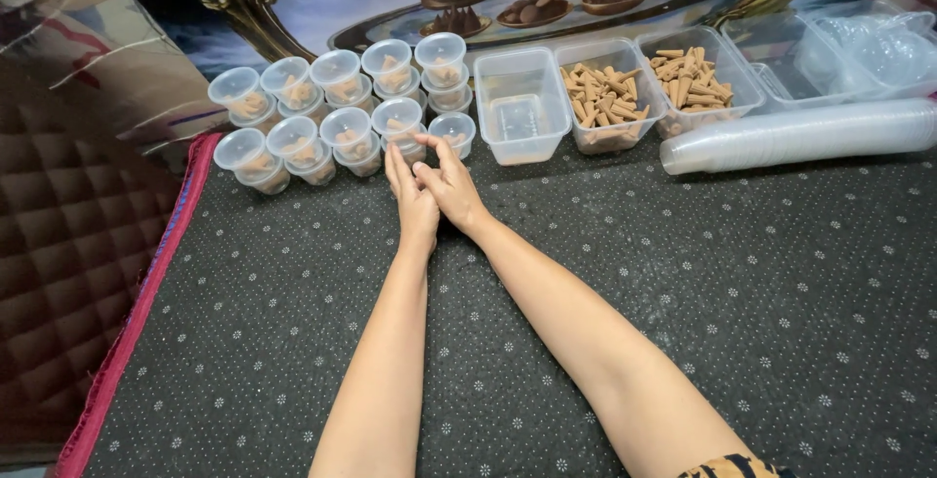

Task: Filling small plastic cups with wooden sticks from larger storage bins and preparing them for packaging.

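Both hands meet, the left hand flat and the right hand pressed against it, fingertips at a small lidded clear plastic cup of tan incense cones on the dotted dark mat. The cup looks light, thin-walled and slippery, so I judge the rim under the lid the firmest hold. Whether either hand actually grips it I cannot tell.

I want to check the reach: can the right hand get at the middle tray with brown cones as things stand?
Probably yes: the right hand rests just in front of the middle tray, whose top is open, with only bare mat between them.
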